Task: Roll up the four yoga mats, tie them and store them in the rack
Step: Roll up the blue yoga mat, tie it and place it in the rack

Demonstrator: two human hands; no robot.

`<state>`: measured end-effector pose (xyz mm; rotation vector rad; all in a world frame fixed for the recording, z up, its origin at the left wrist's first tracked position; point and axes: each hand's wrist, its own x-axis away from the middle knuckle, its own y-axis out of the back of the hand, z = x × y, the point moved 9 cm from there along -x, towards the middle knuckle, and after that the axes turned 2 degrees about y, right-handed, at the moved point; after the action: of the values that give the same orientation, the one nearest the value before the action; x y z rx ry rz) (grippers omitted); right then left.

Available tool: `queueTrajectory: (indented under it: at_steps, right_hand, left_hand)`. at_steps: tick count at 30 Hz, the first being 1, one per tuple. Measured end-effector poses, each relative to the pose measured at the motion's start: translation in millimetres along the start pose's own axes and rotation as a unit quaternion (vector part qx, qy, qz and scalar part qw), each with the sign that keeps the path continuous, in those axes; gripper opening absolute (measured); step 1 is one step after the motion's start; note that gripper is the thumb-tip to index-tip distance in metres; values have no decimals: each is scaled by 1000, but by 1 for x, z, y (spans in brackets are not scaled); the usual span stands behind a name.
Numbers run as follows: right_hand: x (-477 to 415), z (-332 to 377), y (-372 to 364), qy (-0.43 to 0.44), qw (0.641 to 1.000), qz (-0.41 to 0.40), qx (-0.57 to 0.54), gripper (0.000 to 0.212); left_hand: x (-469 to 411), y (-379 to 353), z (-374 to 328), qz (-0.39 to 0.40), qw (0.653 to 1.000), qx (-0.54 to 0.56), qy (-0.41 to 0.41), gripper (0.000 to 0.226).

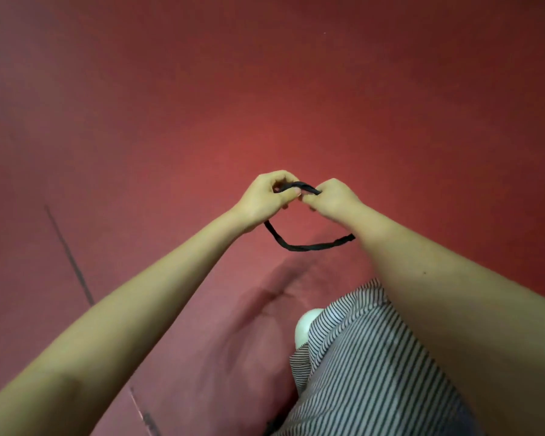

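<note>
Above the red floor [296, 73], your left hand [265, 196] and right hand [331, 199], fingers curled, both pinch the black strap [309, 247], its short span running 9-to-3 between them, slack loop hanging toward 6 o'clock.

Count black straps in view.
1. The black strap, pinched between the left hand and right hand, its loop hanging under the wrists. Others may be outside the frame.

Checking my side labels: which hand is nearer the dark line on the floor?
Left. The left hand grips the black strap right of the dark line; the right hand grips it farther right.
</note>
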<state>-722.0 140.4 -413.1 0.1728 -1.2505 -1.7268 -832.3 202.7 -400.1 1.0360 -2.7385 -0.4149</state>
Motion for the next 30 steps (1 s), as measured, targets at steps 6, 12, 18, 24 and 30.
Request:
queueTrajectory:
  at_steps: [6,12,18,24,30]
  right_hand:
    - [73,1,67,95,988,5,-124,35]
    - [131,16,108,140,963,-67,-220,37]
    - [188,24,136,140,967,-99,-190,44]
    - [237,15,169,109,961,-141,-213,47]
    - [288,0,216,142,923,-269,-236,36]
  left_hand:
    - [8,-13,-70,49,999,8,-24,13]
    - [32,-26,-144,119,992,31,-29,20]
    - [61,-44,-196,145,985,95,4,32]
    - [84,-80,-232,188,963,181,69,32]
    - [107,-111,-280,241,937,249,48,31]
